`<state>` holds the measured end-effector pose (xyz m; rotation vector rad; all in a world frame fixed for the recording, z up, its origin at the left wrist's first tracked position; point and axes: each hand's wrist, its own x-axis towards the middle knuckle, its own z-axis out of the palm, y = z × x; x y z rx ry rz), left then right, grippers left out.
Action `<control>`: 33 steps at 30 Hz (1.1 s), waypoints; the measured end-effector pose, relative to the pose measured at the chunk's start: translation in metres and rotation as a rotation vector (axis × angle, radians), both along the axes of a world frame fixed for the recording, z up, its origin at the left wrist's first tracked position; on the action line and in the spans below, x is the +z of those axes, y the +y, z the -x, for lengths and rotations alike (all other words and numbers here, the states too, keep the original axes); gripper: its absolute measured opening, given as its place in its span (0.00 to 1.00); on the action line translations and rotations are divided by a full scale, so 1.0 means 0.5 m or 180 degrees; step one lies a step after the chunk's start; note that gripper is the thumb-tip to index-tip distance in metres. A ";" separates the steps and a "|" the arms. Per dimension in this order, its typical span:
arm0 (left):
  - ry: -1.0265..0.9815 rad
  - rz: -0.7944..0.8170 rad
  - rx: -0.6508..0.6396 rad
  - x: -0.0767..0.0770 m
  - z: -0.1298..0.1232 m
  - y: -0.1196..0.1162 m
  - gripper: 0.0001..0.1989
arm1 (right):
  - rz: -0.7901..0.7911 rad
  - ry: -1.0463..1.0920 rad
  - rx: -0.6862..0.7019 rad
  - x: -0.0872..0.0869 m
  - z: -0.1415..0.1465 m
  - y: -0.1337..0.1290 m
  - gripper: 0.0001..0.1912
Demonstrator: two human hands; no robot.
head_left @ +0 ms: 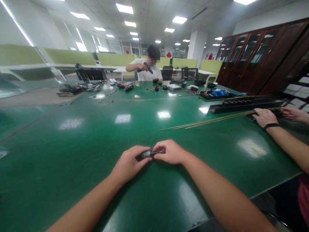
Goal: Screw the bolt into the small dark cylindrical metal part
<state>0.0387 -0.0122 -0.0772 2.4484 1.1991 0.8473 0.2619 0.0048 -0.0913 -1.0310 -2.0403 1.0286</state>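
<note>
Just above the green tabletop, a short dark cylindrical part (146, 154) with a shiny grey band lies between my two hands; its exact kind is too small to make out. My left hand (129, 162) is closed around its left end, thumb and fingers pressed to it. On the other side, my right hand (170, 152) pinches the thinner, ridged right end between thumb and fingertips. My fingers hide both ends of the part in places.
At right, a co-worker's hands (265, 117) hold thin brass-coloured rods (207, 121) by a long black channel (243, 105). Across the green table (72, 154), another person (147, 69) handles a dark tool. Electronics, a white box (174, 87) and a parts tray (218, 93) line the far side.
</note>
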 end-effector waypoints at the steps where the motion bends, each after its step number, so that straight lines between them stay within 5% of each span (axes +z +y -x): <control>1: -0.0002 0.0003 0.0002 0.000 0.000 0.000 0.14 | 0.0000 -0.0014 -0.0007 -0.001 0.000 0.000 0.08; 33: -0.0080 0.0118 0.0072 -0.004 0.008 0.007 0.15 | -0.0392 -0.0276 -0.0209 -0.003 0.000 0.001 0.08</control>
